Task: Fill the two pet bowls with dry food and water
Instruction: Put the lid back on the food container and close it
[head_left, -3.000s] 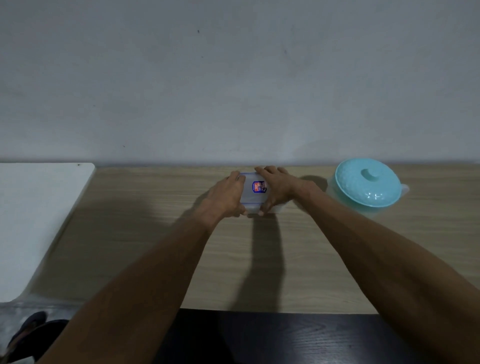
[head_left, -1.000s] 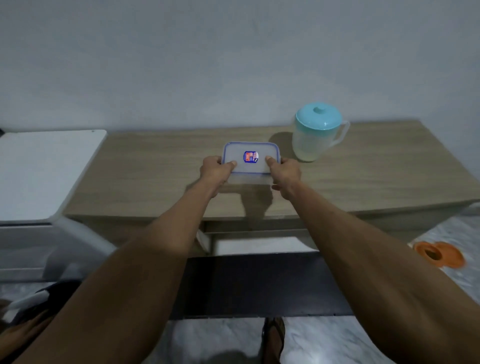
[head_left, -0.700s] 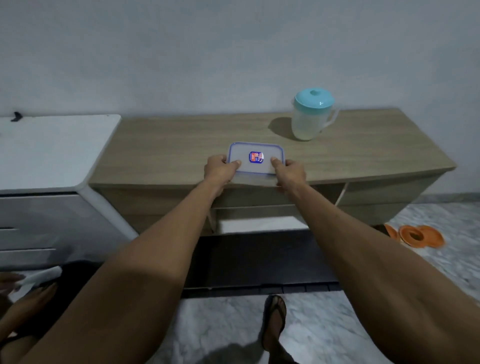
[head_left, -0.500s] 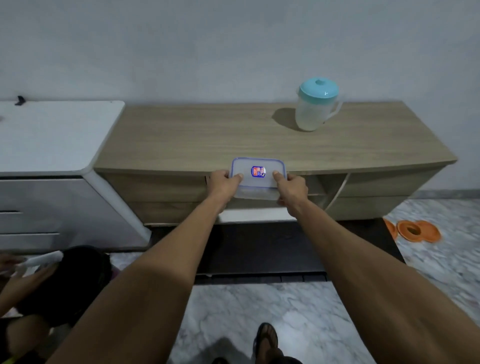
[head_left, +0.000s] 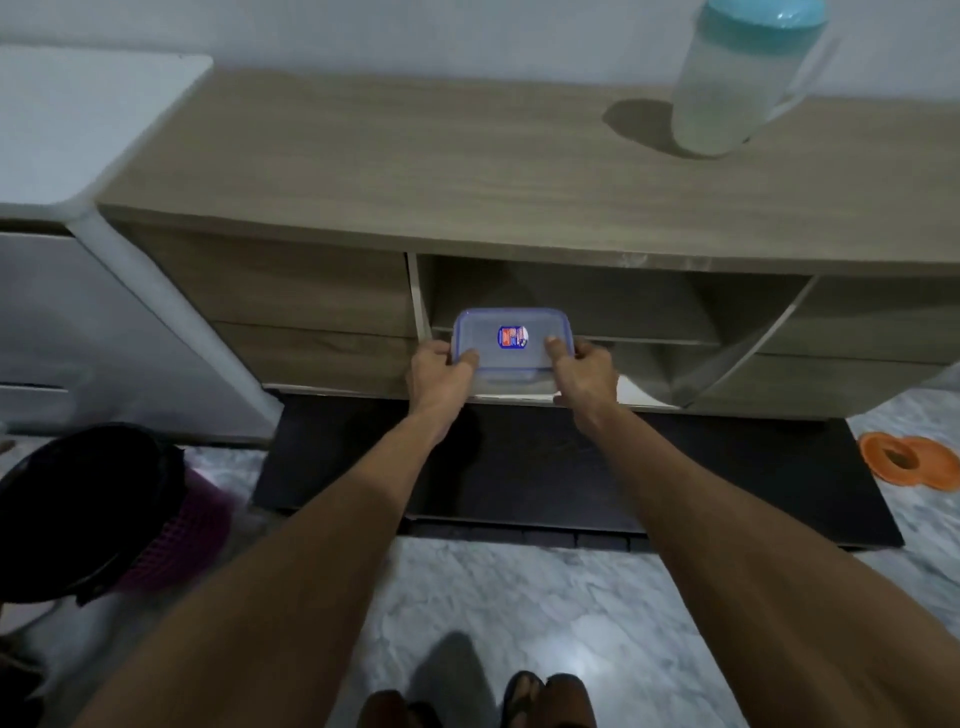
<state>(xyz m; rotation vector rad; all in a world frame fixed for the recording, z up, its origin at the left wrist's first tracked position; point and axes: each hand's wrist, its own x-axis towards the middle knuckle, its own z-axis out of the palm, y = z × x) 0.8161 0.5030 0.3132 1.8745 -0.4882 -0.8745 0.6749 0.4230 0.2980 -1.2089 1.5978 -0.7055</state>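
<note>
wooden cabinet (head_left: 415, 171) against wall, marble floor (head_left: 519, 597).

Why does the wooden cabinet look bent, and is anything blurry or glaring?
Head view: the wide-angle lens bows the front edge of the light wooden cabinet and tilts the frosted jug with a teal lid, whose soft shadow falls left. The black and purple basket is smeared, the clear blue-rimmed plastic box fairly sharp. Pale glare spots the marble floor.

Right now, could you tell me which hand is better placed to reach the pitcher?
The right hand, probably: the pitcher stands on the cabinet toward the right, that hand's side, though it and the left hand both grip the container.
</note>
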